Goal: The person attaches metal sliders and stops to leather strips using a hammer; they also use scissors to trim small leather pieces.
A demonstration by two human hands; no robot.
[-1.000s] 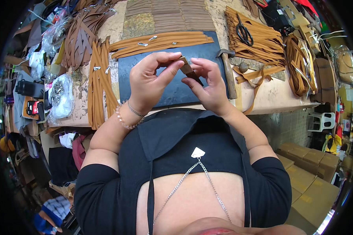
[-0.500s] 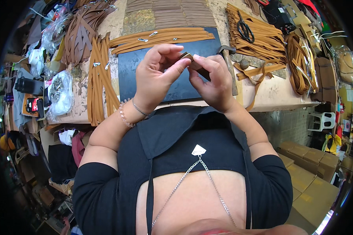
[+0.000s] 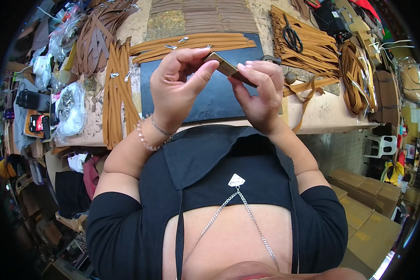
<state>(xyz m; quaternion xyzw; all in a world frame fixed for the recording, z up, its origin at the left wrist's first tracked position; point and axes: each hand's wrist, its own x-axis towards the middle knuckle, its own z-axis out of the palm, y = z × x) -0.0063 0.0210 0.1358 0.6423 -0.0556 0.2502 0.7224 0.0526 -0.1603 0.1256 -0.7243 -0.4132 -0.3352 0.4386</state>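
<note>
Between my two hands, above a dark blue-black mat (image 3: 210, 105), is a short flat brown strip (image 3: 226, 66), which looks like leather. My left hand (image 3: 178, 81) pinches its left end between thumb and fingers. The right end is pinched by my right hand (image 3: 261, 91), whose fingers cover part of it. The strip slants down to the right, and its far side is hidden. Beyond my hands, a row of tan straps (image 3: 228, 41) lies across the mat's far edge with small metal pieces (image 3: 171, 46) on it.
More tan straps stand left (image 3: 117, 102) and in a pile (image 3: 303, 46) at right, with black scissors (image 3: 292, 37) on top. A hammer (image 3: 271, 59) lies partly behind my right hand. A coiled strap bundle (image 3: 354, 79) is farther right; a plastic bag (image 3: 72, 109) sits at left.
My hands have moved apart, the left one leftward and the right one slightly rightward. More of the brown strip shows between them.
</note>
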